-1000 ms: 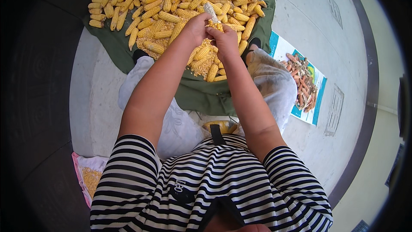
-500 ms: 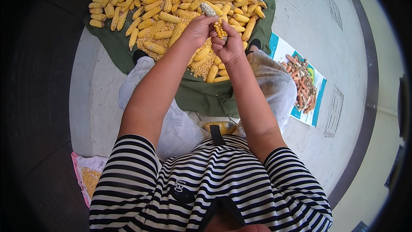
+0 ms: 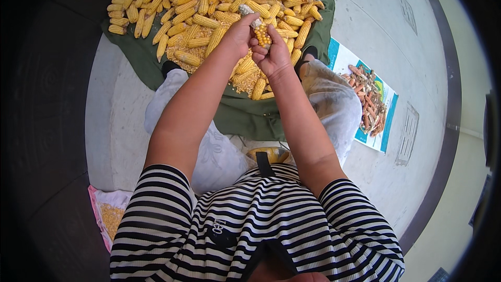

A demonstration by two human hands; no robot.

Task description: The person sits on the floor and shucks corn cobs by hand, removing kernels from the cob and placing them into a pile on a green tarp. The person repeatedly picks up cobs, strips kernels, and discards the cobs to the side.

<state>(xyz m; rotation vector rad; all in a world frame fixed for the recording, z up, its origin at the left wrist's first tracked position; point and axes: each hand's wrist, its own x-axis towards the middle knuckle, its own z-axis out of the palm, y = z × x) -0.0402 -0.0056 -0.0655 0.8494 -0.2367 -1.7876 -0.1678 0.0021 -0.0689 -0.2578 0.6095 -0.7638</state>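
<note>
Both my hands are closed on one corn cob (image 3: 262, 36), held over the near part of a heap of corn. Its far end is bare and whitish, while yellow kernels still cover the near part. My left hand (image 3: 240, 35) grips it from the left, the thumb lying along the bare section. My right hand (image 3: 274, 56) wraps the near end, with its thumb by the kernels. Beneath and beyond lie the heaped yellow corn cobs (image 3: 209, 22), and loose kernels (image 3: 244, 84) are scattered at the heap's near edge.
A dark green cloth (image 3: 245, 117) lies under the heap. To the right, a white and blue sheet (image 3: 383, 125) bears stripped reddish cobs (image 3: 368, 99). At lower left, a pink-edged cloth (image 3: 95, 203) holds loose kernels. My feet stand at the heap's sides.
My hands have shifted slightly left with the corn cob, and my right hand has turned a little, showing more of the kernels. The heap looks unchanged.
</note>
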